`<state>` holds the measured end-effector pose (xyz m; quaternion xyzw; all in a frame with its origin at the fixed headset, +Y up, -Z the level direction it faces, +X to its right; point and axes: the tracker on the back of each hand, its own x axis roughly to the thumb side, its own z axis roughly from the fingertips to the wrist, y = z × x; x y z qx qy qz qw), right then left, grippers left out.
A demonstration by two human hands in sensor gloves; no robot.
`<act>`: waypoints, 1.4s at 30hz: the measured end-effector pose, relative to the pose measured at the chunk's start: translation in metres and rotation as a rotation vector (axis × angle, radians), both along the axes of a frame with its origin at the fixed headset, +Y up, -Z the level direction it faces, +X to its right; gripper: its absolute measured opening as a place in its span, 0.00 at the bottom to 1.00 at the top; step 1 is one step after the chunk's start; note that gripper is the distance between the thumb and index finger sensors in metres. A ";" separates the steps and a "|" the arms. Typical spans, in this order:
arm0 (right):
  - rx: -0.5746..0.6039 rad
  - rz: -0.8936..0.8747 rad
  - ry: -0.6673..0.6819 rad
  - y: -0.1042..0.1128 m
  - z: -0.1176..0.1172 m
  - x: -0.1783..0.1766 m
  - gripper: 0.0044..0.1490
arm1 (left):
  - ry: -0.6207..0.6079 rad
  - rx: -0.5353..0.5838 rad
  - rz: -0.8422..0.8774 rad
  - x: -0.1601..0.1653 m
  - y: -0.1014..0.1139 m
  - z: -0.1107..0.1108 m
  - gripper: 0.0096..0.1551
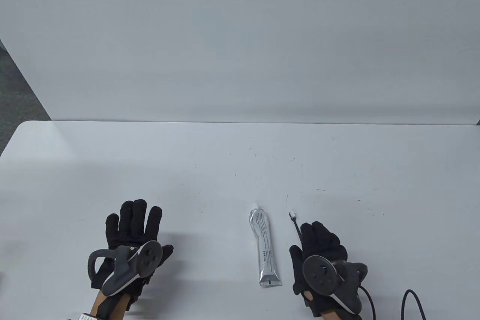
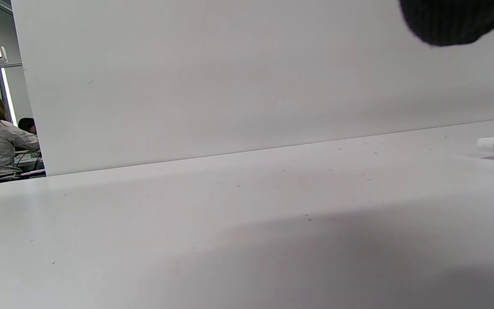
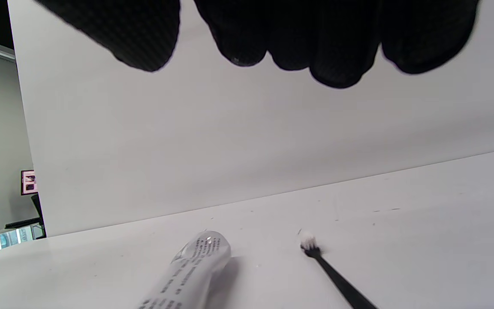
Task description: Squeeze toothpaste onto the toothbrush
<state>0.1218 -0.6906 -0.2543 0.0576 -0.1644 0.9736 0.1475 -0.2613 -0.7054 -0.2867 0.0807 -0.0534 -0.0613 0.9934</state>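
Here we are seeing the toothbrush (image 1: pixel 295 224) lying lengthwise under our right hand (image 1: pixel 318 256), bristles pointing away beyond its loosely spread grip; the toothpaste tube (image 1: pixel 264 247) is lying parallel just left, cap away.

Your left hand (image 1: pixel 129 239) has bare table (image 1: pixel 225 162) ahead and to its right, up to the toothpaste tube (image 1: pixel 264 247). Your right hand (image 1: pixel 318 256) hangs over the toothbrush (image 1: pixel 296 224) handle, the tube just beside on its left. A cable (image 1: pixel 412 303) loops near the right wrist. A wall (image 1: pixel 240 35) bounds the far edge.
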 end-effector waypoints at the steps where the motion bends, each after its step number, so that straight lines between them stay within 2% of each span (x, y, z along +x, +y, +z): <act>1: -0.028 0.024 -0.006 0.002 -0.003 -0.012 0.39 | -0.003 0.003 0.000 0.001 0.001 0.001 0.61; 3: -0.076 0.031 -0.019 0.005 -0.012 -0.028 0.39 | -0.012 0.015 0.001 0.001 0.002 0.002 0.61; 7: -0.378 0.064 -0.106 0.000 -0.044 -0.062 0.45 | -0.016 0.013 0.019 0.001 0.004 0.003 0.61; 9: -0.539 0.064 -0.157 -0.012 -0.061 -0.073 0.47 | -0.016 0.017 0.027 0.000 0.005 0.004 0.61; 12: -0.639 0.066 -0.240 -0.026 -0.076 -0.082 0.48 | -0.016 0.016 0.037 -0.001 0.006 0.005 0.60; 17: -0.671 0.117 -0.327 -0.041 -0.089 -0.088 0.45 | -0.025 0.017 0.041 0.000 0.005 0.005 0.60; 27: -0.751 0.209 -0.415 -0.061 -0.097 -0.096 0.41 | -0.028 0.026 0.044 0.001 0.007 0.006 0.60; 30: -0.808 0.193 -0.431 -0.066 -0.099 -0.093 0.41 | -0.022 0.028 0.039 0.002 0.007 0.006 0.59; 37: -0.780 0.222 -0.466 -0.069 -0.104 -0.094 0.38 | -0.022 0.021 0.027 0.003 0.007 0.006 0.59; 38: -0.765 0.224 -0.470 -0.069 -0.104 -0.094 0.40 | -0.022 0.021 0.026 0.003 0.008 0.006 0.59; 42: -0.731 0.154 -0.442 -0.060 -0.104 -0.094 0.39 | -0.024 0.023 0.031 0.003 0.008 0.006 0.59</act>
